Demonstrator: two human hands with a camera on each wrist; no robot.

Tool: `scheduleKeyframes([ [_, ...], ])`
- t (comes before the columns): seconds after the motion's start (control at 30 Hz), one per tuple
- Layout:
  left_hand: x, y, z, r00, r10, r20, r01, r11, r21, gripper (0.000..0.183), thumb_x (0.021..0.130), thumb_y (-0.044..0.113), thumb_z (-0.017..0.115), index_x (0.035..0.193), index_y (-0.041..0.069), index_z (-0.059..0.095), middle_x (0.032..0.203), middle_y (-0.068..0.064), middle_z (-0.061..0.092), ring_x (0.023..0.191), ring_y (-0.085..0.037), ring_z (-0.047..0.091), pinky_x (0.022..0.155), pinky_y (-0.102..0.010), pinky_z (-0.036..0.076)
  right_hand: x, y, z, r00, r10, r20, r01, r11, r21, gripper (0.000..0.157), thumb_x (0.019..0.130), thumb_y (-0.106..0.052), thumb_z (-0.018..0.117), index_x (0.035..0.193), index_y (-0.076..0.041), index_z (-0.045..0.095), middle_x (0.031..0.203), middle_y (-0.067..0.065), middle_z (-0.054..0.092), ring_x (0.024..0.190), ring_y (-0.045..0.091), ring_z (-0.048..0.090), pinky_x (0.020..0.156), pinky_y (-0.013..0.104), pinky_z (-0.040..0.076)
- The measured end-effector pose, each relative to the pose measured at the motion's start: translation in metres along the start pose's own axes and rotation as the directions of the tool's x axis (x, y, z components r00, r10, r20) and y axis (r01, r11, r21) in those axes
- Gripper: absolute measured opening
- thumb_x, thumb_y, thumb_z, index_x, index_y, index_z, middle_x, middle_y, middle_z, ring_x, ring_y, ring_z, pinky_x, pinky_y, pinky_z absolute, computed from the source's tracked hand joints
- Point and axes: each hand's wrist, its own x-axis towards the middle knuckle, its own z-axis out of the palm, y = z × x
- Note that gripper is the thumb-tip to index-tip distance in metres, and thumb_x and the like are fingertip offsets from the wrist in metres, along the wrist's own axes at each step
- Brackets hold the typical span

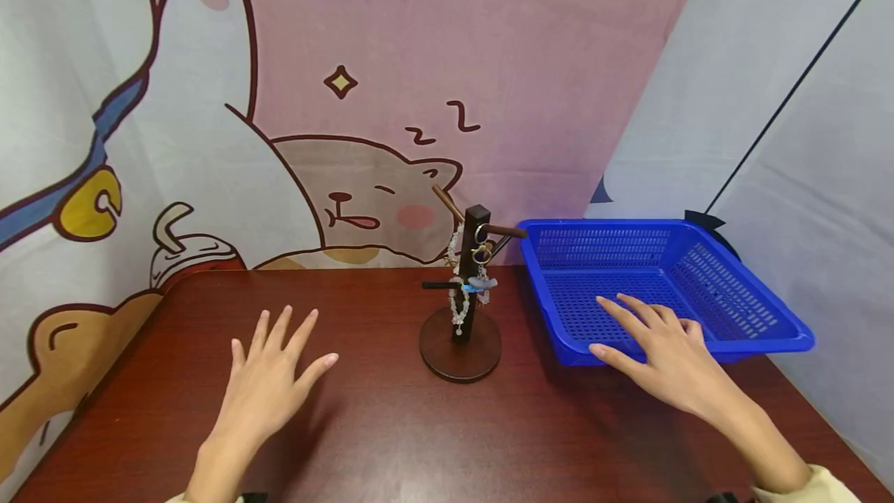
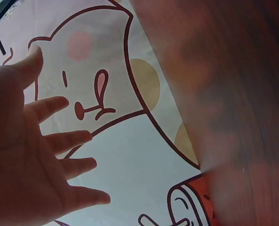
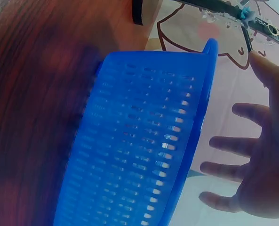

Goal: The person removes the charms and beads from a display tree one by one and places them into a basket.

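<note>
A dark wooden jewelry stand (image 1: 461, 359) with a round base and several pegs stands upright on the table. Beaded bracelets (image 1: 458, 309) hang from it, along with a gold-coloured ring-like piece (image 1: 482, 253) and a blue-grey item (image 1: 478, 284) that I cannot make out. To its left my left hand (image 1: 261, 390) hovers over the table, fingers spread, holding nothing. My right hand (image 1: 663, 355) is held out near the front rim of a blue plastic basket (image 1: 559, 332), also with spread fingers and nothing in it. In the right wrist view, the hand (image 3: 266, 146) appears apart from the basket.
The reddish-brown table (image 1: 377, 441) extends in front of the stand and under both hands. Behind it hangs a cloth backdrop (image 1: 559, 84) printed with cartoon animals. The basket sits at the table's right side, close to the backdrop.
</note>
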Motion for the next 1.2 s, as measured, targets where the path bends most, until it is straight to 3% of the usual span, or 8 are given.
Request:
scheduleKeyframes([
  [0.2,0.005,0.007,0.001,0.998,0.05,-0.047,-0.052,0.998,-0.047,0.062,0.086,0.044,0.058,0.136,0.011,0.041,0.136,-0.024,0.036,0.129,-0.043,0.022,0.093,-0.068,0.015,0.004,-0.005,0.002,0.993,-0.073,-0.093,0.077,0.996,0.037,0.059,0.083,-0.043,0.063,0.134,-0.018,0.045,0.114,0.014,0.056,0.099,0.032,0.048,0.068,0.045,0.026],
  [0.43,0.016,0.03,0.004,0.984,0.11,-0.137,-0.133,0.975,-0.177,0.049,0.083,0.026,0.067,0.125,0.004,0.054,0.119,-0.022,0.054,0.113,-0.039,0.046,0.089,-0.056,0.035,0.008,-0.011,0.004,0.98,-0.127,-0.155,0.15,0.977,0.149,0.05,0.081,-0.026,0.069,0.124,-0.006,0.053,0.103,0.012,0.06,0.094,0.03,0.054,0.074,0.049,0.039],
  [0.57,0.025,0.045,0.004,0.982,0.118,-0.149,-0.15,0.963,-0.223,0.045,0.083,0.025,0.067,0.123,0.005,0.056,0.115,-0.018,0.058,0.111,-0.036,0.049,0.087,-0.054,0.036,0.008,-0.014,0.005,0.98,-0.135,-0.149,0.161,0.971,0.175,0.045,0.081,-0.023,0.069,0.12,-0.005,0.056,0.096,0.005,0.06,0.084,0.021,0.057,0.065,0.037,0.045],
  [0.73,0.038,0.062,0.005,0.967,0.166,-0.192,-0.213,0.942,-0.261,0.041,0.083,0.022,0.068,0.119,0.005,0.059,0.108,-0.013,0.062,0.105,-0.032,0.053,0.085,-0.05,0.039,0.009,-0.015,0.008,0.972,-0.161,-0.17,0.192,0.965,0.181,0.038,0.08,-0.018,0.07,0.114,-0.005,0.059,0.082,-0.006,0.052,0.067,0.006,0.046,0.054,0.023,0.037],
  [0.97,0.057,0.088,0.002,0.952,0.193,-0.237,-0.269,0.896,-0.354,0.034,0.083,0.017,0.067,0.115,0.006,0.06,0.094,-0.007,0.065,0.096,-0.028,0.057,0.084,-0.046,0.04,0.01,-0.014,0.011,0.967,-0.182,-0.176,0.218,0.952,0.215,0.032,0.078,-0.012,0.072,0.108,-0.005,0.061,0.075,-0.011,0.048,0.064,0.002,0.045,0.053,0.022,0.038],
  [1.2,0.069,0.106,0.001,0.946,0.202,-0.252,-0.299,0.844,-0.446,0.023,0.084,0.014,0.066,0.106,0.008,0.064,0.085,-0.003,0.066,0.087,-0.022,0.061,0.076,-0.04,0.044,0.013,-0.016,0.007,0.972,-0.196,-0.127,0.223,0.937,0.27,0.028,0.079,-0.01,0.07,0.106,-0.004,0.062,0.074,-0.013,0.049,0.063,-0.002,0.045,0.052,0.021,0.04],
])
